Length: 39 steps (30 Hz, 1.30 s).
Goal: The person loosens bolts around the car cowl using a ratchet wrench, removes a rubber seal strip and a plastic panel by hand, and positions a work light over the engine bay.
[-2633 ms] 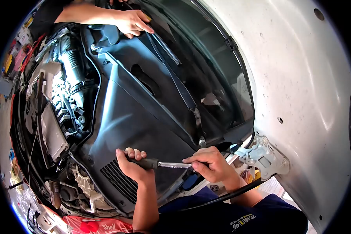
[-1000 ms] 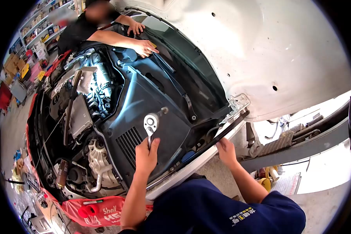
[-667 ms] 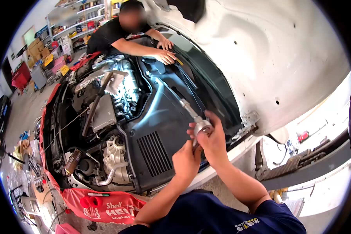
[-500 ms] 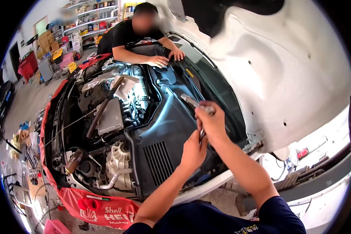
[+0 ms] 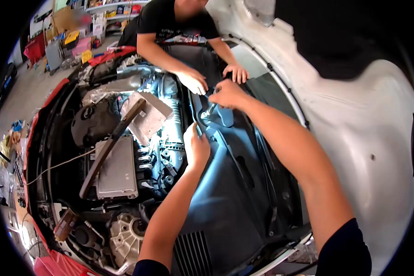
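My right hand (image 5: 230,94) is closed around a metal ratchet wrench (image 5: 210,110). The wrench's lower end points down at the black plastic cowl cover (image 5: 234,184), close to the other person's hands. Lower and to the left, my left hand (image 5: 197,149) rests at the engine-side edge of that cover, with thumb and forefinger apart and the other fingers partly hidden. I see no tool in it. Bright light falls on the cover and the ribbed hose (image 5: 172,112) beside it.
Across the bay a person in black leans in, hands (image 5: 193,82) on the cover's far end. A long bar (image 5: 112,149) lies over the metal box (image 5: 119,172). A spray can (image 5: 65,224) sits front left. The raised white hood (image 5: 354,138) stands at right.
Both hands have separated and moved forward over the cover. My right hand has carried the wrench to the far end; my left hand has come off it. The view has shifted closer.
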Each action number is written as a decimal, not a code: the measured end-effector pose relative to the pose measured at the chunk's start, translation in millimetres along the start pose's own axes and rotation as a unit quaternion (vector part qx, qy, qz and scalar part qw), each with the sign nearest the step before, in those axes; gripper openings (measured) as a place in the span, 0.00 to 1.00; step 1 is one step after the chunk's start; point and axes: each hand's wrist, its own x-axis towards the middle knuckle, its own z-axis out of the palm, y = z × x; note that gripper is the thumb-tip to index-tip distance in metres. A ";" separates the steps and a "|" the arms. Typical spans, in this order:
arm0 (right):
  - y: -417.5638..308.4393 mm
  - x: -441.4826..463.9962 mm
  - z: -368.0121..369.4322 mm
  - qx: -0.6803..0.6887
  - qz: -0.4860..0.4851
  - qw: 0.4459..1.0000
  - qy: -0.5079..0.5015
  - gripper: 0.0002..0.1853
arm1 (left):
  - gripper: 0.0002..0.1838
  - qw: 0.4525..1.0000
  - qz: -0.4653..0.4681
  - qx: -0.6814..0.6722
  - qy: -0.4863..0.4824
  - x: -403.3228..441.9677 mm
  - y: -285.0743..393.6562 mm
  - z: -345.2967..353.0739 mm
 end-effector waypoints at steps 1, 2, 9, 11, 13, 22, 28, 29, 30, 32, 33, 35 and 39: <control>9.8 21.5 8.7 -0.027 -0.040 0.999 0.008 0.16 | 0.25 1.000 0.009 0.004 0.015 13.7 -16.3 21.4; 22.2 46.5 14.2 -0.076 -0.082 0.994 -0.023 0.16 | 0.26 1.000 0.011 0.014 0.019 25.7 -22.9 34.5; 9.2 95.1 18.2 -0.116 -0.041 0.985 -0.119 0.13 | 0.20 0.994 0.043 0.098 0.024 75.5 -43.1 71.1; -7.8 104.5 24.9 -0.290 -0.069 0.944 -0.139 0.19 | 0.17 0.992 0.028 0.120 0.041 79.3 -50.6 75.4; -18.9 115.2 38.3 -0.414 -0.194 0.882 -0.115 0.28 | 0.16 0.992 0.046 0.109 0.051 78.3 -61.0 80.6; -1.4 125.3 66.5 -0.430 -0.393 0.791 0.186 0.34 | 0.13 0.993 0.048 0.026 0.104 73.4 -68.1 84.5; -27.4 104.5 51.7 -0.494 -0.288 0.818 -0.066 0.33 | 0.13 0.992 0.043 0.049 0.107 72.8 -67.0 85.1; -21.7 105.5 53.8 -0.478 -0.316 0.819 -0.036 0.32 | 0.13 0.992 0.040 0.049 0.105 70.9 -65.0 83.6; -18.3 106.7 55.1 -0.462 -0.345 0.817 -0.005 0.31 | 0.13 0.993 0.035 0.052 0.105 71.4 -62.7 82.8; -13.0 109.9 54.2 -0.477 -0.332 0.813 0.045 0.28 | 0.15 0.994 0.023 0.065 0.080 73.0 -62.7 78.8; -13.8 105.3 57.0 -0.478 -0.330 0.813 0.040 0.28 | 0.15 0.995 0.019 0.063 0.077 72.4 -62.1 76.7; -15.8 96.5 61.0 -0.493 -0.251 0.829 0.081 0.28 | 0.17 0.993 0.026 0.087 0.080 72.8 -57.5 74.8; -14.1 96.4 71.0 -0.465 -0.160 0.859 0.145 0.27 | 0.20 0.990 0.049 0.090 0.095 72.7 -72.7 88.7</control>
